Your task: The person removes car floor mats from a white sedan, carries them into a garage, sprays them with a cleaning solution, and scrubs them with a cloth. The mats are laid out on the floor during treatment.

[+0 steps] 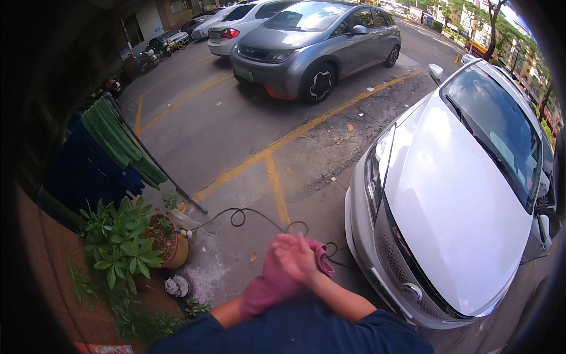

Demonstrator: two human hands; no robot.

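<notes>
A dusty pink cloth lies over my left forearm, and a bunched, folded end of it shows beyond my right wrist. My right hand reaches across in front of my body and rests against the cloth. Its fingers look mostly stretched out, with the thumb apart from them. My left hand is hidden by the cloth and my right hand; only its forearm shows below the cloth, so its fingers cannot be seen.
A white car stands close on my right. A grey car is parked ahead. A thin black hose loops over the ground. On the left are a potted plant and a rack with green towels.
</notes>
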